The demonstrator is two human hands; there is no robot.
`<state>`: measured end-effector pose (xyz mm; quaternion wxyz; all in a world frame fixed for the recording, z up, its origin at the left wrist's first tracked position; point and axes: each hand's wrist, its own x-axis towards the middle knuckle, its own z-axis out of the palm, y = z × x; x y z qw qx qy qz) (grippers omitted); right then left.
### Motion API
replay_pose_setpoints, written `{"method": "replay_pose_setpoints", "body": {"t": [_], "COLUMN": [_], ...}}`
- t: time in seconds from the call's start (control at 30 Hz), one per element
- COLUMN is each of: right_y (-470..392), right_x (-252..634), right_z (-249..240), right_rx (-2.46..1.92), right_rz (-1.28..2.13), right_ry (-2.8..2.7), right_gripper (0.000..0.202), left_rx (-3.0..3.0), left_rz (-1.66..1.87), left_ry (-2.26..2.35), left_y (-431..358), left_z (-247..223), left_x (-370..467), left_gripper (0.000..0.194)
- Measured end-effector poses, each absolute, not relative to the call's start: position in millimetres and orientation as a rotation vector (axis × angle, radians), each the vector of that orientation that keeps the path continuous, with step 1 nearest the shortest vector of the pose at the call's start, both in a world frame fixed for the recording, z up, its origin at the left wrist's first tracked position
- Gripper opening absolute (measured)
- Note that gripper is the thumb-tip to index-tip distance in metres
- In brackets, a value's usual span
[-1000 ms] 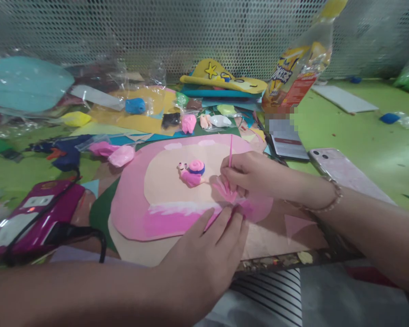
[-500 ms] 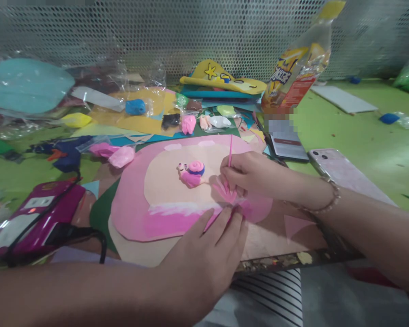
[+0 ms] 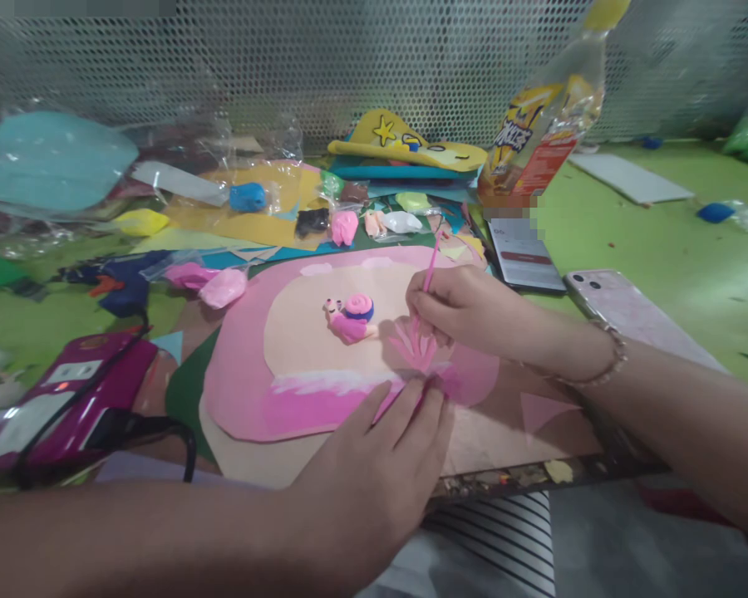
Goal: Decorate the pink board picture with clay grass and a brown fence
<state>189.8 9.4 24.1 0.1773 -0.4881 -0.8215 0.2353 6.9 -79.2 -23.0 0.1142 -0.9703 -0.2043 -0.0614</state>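
- The snail (image 3: 351, 319) sits on the paper (image 3: 240, 382).
- Right of it, my right hand (image 3: 470, 306) pinches a pink stick (image 3: 433, 262).
- Nearer me, my left hand (image 3: 380, 453) lies flat, fingers a bit spread.

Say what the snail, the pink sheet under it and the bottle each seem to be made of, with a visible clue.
Snail: probably soft modelling clay, mostly matte; its rounded body and coiled shell suggest it.
Pink sheet: matte paper or card, flat with a cut-looking edge; thin foam is possible.
Bottle: likely clear, shiny plastic; see-through walls catch highlights.
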Motion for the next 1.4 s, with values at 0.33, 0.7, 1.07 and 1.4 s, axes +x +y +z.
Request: {"method": "replay_pose_setpoints", "body": {"t": [0.33, 0.7, 1.07, 1.4], "right_y": [10.0, 8.3, 8.0, 12.5], "right_x": [188.2, 188.2, 187.7, 186.6], "right_z": [17.1, 18.3, 19.4, 16.5], "right_rx": [-1.331, -1.367, -1.368, -1.382], "right_rz": [0.660, 0.647, 0.646, 0.655], "right_ry": [-2.376, -2.397, -2.431, -2.409], "right_gripper": [0.026, 0.024, 0.024, 0.024], "left_rx": [-2.848, -2.837, -2.844, -2.837], "left_rz": [-0.170, -0.194, -0.202, -0.182], "left_ry": [-0.583, -0.599, -0.589, -0.590], "left_y": [-78.8, -78.9, -78.7, -78.7], "left_z": [-22.3, -23.3, -24.7, -23.4], "left_x": [6.6, 7.4, 6.5, 7.9], "left_gripper": [0.050, 0.050, 0.051, 0.051]}}
